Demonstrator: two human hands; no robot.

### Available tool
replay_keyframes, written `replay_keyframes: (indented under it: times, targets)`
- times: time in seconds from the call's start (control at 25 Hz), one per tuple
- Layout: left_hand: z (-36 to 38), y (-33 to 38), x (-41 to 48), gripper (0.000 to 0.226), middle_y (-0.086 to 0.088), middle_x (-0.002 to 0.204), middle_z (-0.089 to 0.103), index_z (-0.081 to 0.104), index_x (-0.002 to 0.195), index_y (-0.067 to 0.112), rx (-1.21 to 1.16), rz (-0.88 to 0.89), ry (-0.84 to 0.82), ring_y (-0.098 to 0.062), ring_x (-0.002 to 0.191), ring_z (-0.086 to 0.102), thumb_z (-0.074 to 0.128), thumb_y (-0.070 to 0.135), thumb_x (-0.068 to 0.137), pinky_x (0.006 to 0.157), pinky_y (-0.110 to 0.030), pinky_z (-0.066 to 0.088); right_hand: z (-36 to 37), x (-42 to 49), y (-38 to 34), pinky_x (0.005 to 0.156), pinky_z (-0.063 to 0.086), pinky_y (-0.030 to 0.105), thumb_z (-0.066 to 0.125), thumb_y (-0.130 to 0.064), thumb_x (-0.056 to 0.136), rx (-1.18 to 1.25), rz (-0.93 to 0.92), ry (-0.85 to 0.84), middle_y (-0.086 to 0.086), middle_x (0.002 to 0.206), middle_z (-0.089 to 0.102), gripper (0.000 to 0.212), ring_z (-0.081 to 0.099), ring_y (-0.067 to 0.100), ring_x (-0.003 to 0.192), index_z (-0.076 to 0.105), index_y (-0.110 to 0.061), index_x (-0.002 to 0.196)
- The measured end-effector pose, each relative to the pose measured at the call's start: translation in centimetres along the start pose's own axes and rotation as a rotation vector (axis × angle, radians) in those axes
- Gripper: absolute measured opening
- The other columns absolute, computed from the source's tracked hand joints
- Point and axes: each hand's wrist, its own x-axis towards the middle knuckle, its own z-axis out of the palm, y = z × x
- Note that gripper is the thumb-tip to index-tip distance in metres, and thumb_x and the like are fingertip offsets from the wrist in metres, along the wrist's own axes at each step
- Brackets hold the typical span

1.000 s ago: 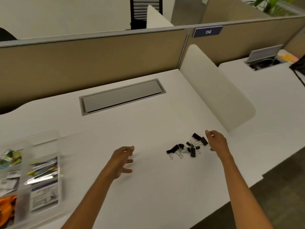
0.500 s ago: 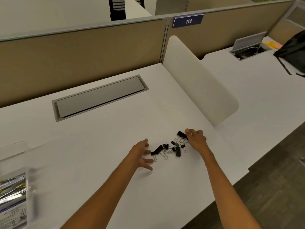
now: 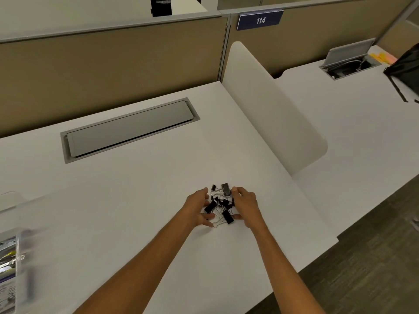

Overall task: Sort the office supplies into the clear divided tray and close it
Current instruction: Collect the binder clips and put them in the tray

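Note:
Several black binder clips point(image 3: 221, 205) lie in a tight heap on the white desk point(image 3: 136, 200). My left hand point(image 3: 197, 208) cups the heap from the left with fingers spread and touching the clips. My right hand point(image 3: 246, 206) cups it from the right, its fingertips against the clips. Neither hand has lifted anything. The clear divided tray point(image 3: 13, 264) is at the far left edge, blurred and mostly cut off, with some supplies inside.
A grey cable hatch point(image 3: 129, 130) is set into the desk behind the clips. A white rounded divider panel point(image 3: 272, 105) stands to the right, with a neighbouring desk beyond it. The desk's front edge runs close on the right, over dark floor.
Both hands have closed in on the binder clips and pushed them from a spread line into a tight heap. The view has swung right, so the tray has slid to the left edge.

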Motion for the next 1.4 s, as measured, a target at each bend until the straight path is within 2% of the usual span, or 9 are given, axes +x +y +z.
replay_keyframes:
  times: [0.2,0.32,0.4,0.64,0.8,0.92,1.08,1.24,1.4]
  targets:
    - [0.7,-0.3,0.5,0.028,-0.007,0.108,0.058,0.058,0.112,0.009,-0.027,0.063,0.012,-0.04,0.085,0.064,0.054,0.031,0.097,0.093,-0.063,0.047,1.8,-0.6,-0.3,0.085,0.059,0.049,0.045,-0.029,0.097,0.071,-0.026,-0.027,0.011,0.111,0.063,0.027,0.065,0.027,0.098,0.069,-0.022,0.108]
    - [0.7,-0.3,0.5,0.022,-0.009,0.099,0.061,0.06,0.099,0.008,-0.039,0.094,0.003,-0.036,0.079,0.065,0.053,0.029,0.098,0.072,-0.05,0.055,2.2,-0.9,-0.5,0.082,0.06,0.043,0.044,-0.027,0.098,0.076,-0.014,-0.056,0.004,0.104,0.068,0.028,0.066,0.021,0.093,0.068,-0.023,0.11]
    - [0.6,-0.4,0.6,0.024,-0.012,0.097,0.062,0.061,0.102,0.007,-0.039,0.103,-0.006,-0.035,0.077,0.065,0.052,0.028,0.098,0.064,-0.046,0.056,2.3,-1.1,-0.6,0.081,0.061,0.043,0.043,-0.026,0.097,0.086,-0.02,-0.07,0.003,0.104,0.068,0.028,0.066,0.022,0.095,0.069,-0.024,0.107]
    - [0.4,-0.5,0.6,0.022,-0.017,0.094,0.064,0.063,0.1,0.007,-0.022,0.101,-0.03,-0.034,0.078,0.066,0.053,0.027,0.098,0.061,-0.045,0.058,2.6,-1.2,-0.7,0.085,0.06,0.046,0.044,-0.028,0.098,0.092,-0.046,-0.095,0.002,0.106,0.07,0.027,0.068,0.022,0.098,0.069,-0.025,0.107]
    - [0.6,-0.6,0.4,0.025,-0.016,0.097,0.067,0.064,0.109,0.007,-0.03,0.103,-0.039,-0.033,0.082,0.067,0.052,0.026,0.099,0.061,-0.042,0.057,3.4,-1.4,-0.8,0.092,0.056,0.04,0.042,-0.027,0.101,0.065,-0.106,-0.08,-0.003,0.107,0.069,0.026,0.065,0.016,0.1,0.067,-0.026,0.11]
    - [0.7,-0.6,0.3,0.02,-0.016,0.098,0.07,0.067,0.106,0.008,-0.065,0.118,-0.031,-0.032,0.087,0.067,0.051,0.018,0.097,0.058,-0.04,0.056,4.7,-1.8,-0.9,0.09,0.055,0.037,0.041,-0.026,0.102,0.022,-0.158,-0.069,0.002,0.111,0.068,0.025,0.064,0.017,0.101,0.062,-0.023,0.115]
    - [0.7,-0.5,0.2,0.02,-0.012,0.093,0.07,0.067,0.093,0.012,-0.127,0.13,-0.019,-0.026,0.084,0.066,0.048,0.013,0.097,0.055,-0.036,0.054,6.2,-2.0,-1.0,0.093,0.052,0.043,0.036,-0.031,0.103,-0.086,-0.199,-0.023,0.007,0.116,0.061,0.029,0.062,0.022,0.102,0.056,-0.02,0.12]
    - [0.5,-0.7,0.9,0.026,-0.01,0.107,0.07,0.068,0.106,0.01,-0.2,0.124,0.016,-0.025,0.098,0.065,0.046,0.021,0.1,0.087,-0.038,0.054,8.2,-2.8,-0.1,0.083,0.047,0.039,0.033,-0.04,0.104,-0.422,-0.312,0.214,0.002,0.109,0.057,0.031,0.062,0.023,0.09,0.053,-0.021,0.117]
    - [-0.4,-1.1,0.9,0.027,-0.009,0.094,0.072,0.069,0.096,0.009,-0.304,0.114,-0.012,-0.022,0.085,0.067,0.045,0.021,0.099,0.069,-0.031,0.056,9.1,-2.9,0.4,0.075,0.048,0.036,0.039,-0.045,0.101,-0.429,-0.444,0.336,-0.001,0.099,0.061,0.029,0.062,0.019,0.079,0.056,-0.023,0.109]
